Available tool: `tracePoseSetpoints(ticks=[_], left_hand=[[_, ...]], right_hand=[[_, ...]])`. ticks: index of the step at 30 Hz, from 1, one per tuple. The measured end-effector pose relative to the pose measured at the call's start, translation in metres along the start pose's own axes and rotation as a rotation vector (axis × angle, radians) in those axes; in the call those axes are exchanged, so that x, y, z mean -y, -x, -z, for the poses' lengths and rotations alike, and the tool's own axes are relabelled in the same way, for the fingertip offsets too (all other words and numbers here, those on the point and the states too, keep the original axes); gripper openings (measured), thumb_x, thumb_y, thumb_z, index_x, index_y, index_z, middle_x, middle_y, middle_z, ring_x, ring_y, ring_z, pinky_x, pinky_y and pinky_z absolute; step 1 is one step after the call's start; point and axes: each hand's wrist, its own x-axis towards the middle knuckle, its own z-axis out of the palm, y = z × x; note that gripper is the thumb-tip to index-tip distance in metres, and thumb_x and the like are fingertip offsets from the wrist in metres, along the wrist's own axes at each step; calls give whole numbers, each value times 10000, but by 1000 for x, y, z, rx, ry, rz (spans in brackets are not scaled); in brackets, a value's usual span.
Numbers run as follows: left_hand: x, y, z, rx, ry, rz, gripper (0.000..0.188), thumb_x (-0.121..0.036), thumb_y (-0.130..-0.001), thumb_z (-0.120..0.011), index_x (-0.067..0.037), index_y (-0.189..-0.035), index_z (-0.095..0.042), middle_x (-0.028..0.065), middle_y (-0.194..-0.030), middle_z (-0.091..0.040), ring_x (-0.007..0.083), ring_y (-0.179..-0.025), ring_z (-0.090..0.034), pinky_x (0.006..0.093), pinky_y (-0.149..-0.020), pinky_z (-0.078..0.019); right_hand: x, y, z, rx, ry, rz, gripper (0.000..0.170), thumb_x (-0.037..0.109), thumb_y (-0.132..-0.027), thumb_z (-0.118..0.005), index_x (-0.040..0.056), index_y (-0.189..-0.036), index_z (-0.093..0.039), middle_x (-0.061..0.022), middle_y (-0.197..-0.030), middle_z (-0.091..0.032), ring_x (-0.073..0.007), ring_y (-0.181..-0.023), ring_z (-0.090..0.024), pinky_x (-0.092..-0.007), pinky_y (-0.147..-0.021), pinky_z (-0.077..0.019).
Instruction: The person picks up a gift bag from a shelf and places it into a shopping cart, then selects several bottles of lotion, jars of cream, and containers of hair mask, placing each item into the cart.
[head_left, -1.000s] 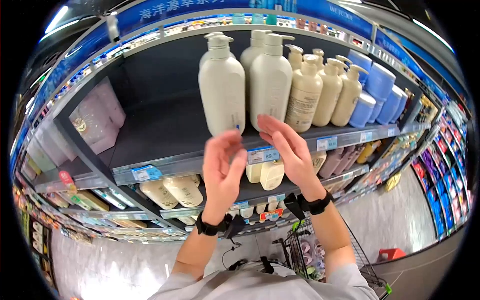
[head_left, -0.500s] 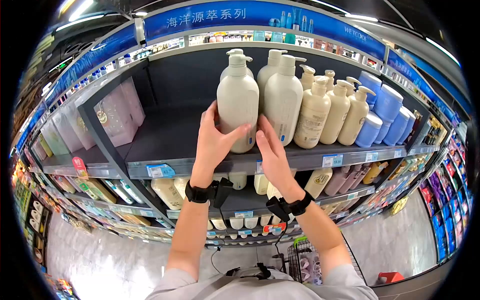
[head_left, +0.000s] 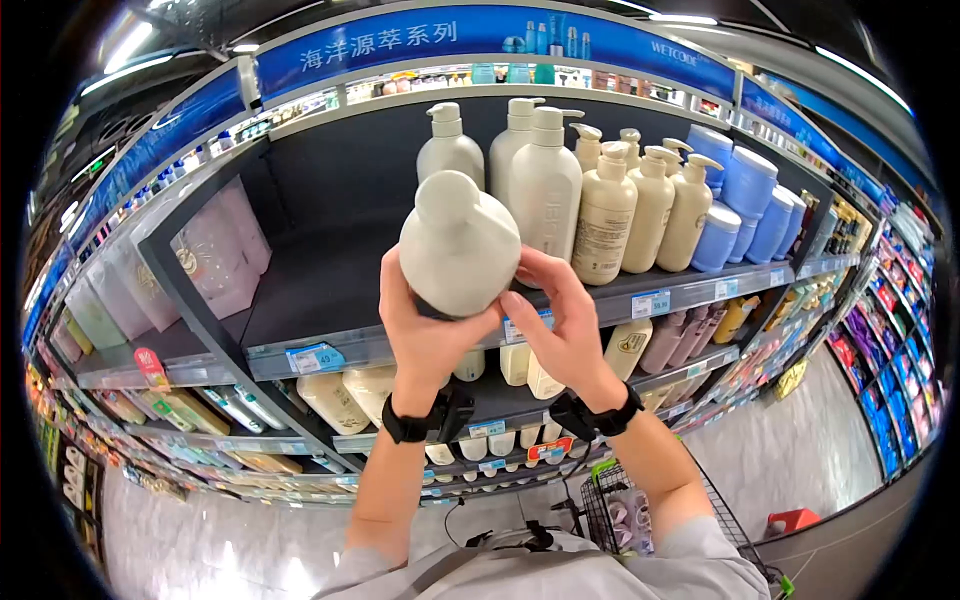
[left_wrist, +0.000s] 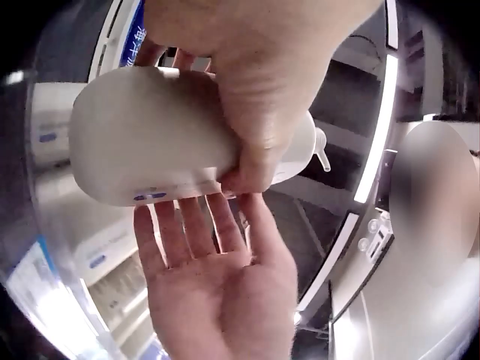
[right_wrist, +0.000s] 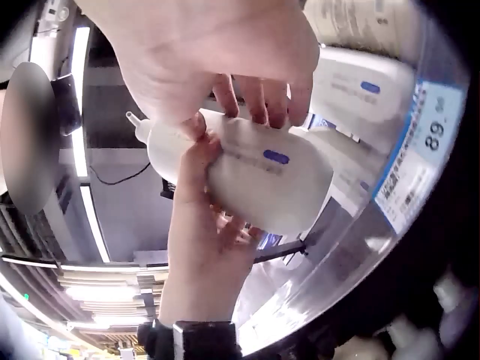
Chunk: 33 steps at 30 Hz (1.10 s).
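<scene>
A pale pump bottle (head_left: 460, 250) is held in front of the shelf, its pump end tipped toward the head camera. My left hand (head_left: 428, 335) grips it from the left, thumb across the side facing me, fingers curled behind. From the right, my right hand (head_left: 562, 320) touches the bottle with its fingertips. In the left wrist view the bottle (left_wrist: 150, 135) lies between the left hand (left_wrist: 262, 67) and the fairly straight-fingered right hand (left_wrist: 217, 285). The right wrist view shows a small blue mark on the bottle (right_wrist: 255, 180).
Similar pump bottles (head_left: 545, 190) stand just behind, with cream bottles (head_left: 605, 215) and blue jars (head_left: 750, 180) to their right. Price tags (head_left: 316, 358) line the shelf edge (head_left: 400, 345). A cart (head_left: 610, 500) is below right. Boxes (head_left: 215, 250) fill the left compartment.
Both hands reached the front-left bottle; the left hand took hold of it. It has come off the shelf toward me and tilted, uncovering the bottle behind.
</scene>
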Motion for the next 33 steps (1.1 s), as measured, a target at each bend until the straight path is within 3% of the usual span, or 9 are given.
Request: tracePoseSetpoints(ticks=[3,6,8,18,24,26,28,29,33], left_hand=[[-3,9,4,95,14,-15,818,-162,-535,-908,-38,-1236,-505,87,-1113,-620,187,-996,-631,348,-847,-523],[-10,23,-5,194,20,-36,856,-189,-528,-936,-37,-1252,-505,92,-1148,-617,188,-1032,-626,354,-876,-517],[-9,36,-16,362,198,144,845,-205,-550,-947,-32,-1249,-506,99,-1167,-625,191,-1053,-631,353,-900,-512],[20,144,-120,771,542,514,826,-232,-605,-931,-21,-1280,-503,103,-1186,-638,207,-1083,-637,359,-931,-503],[28,229,-193,948,504,740,744,-196,-631,-901,-16,-1244,-519,105,-1156,-630,210,-1052,-642,359,-888,-531],[41,259,-217,968,544,820,718,-191,-630,-895,-11,-1219,-527,102,-1120,-632,210,-1037,-642,362,-864,-541],[58,291,-238,1034,476,868,724,-191,-612,-897,-7,-1209,-531,104,-1109,-638,199,-1028,-641,356,-851,-541],[69,308,-249,1048,429,817,729,-211,-592,-895,-2,-1191,-536,127,-1094,-647,231,-984,-657,367,-834,-537],[97,362,-279,1227,98,712,751,-266,-579,-882,4,-1187,-534,185,-1097,-637,350,-1000,-639,419,-857,-513]], right_hand=[[24,7,20,36,-23,24,389,55,-824,-761,-10,-1176,-609,-154,-1269,-623,-202,-1150,-600,-341,-996,-458],[27,15,50,73,110,54,573,113,-751,-841,16,-1249,-576,-132,-1335,-573,-207,-1210,-560,-343,-1001,-449],[27,26,72,92,209,29,832,204,-677,-902,42,-1378,-484,-110,-1383,-531,-217,-1260,-517,-375,-1023,-434],[39,128,183,107,220,-493,1128,310,-681,-897,66,-1547,-218,-162,-1465,-443,-253,-1363,-405,-404,-1136,-295],[32,200,269,12,295,-787,1166,317,-652,-914,68,-1550,-212,-169,-1440,-466,-264,-1359,-403,-402,-1142,-289],[17,237,292,-69,319,-818,1077,358,-649,-913,51,-1496,-323,-148,-1362,-515,-249,-1277,-478,-392,-1080,-380],[10,267,307,-208,342,-1148,936,287,-674,-914,0,-1411,-413,-98,-1310,-534,-191,-1172,-552,-333,-960,-476],[-7,297,312,-284,459,-1056,738,271,-721,-889,-11,-1281,-499,-66,-1079,-617,-139,-942,-638,-284,-749,-551],[-23,355,315,-593,133,-1394,380,284,-860,-777,-19,-1016,-610,-51,-807,-664,-112,-633,-647,-248,-501,-548]])
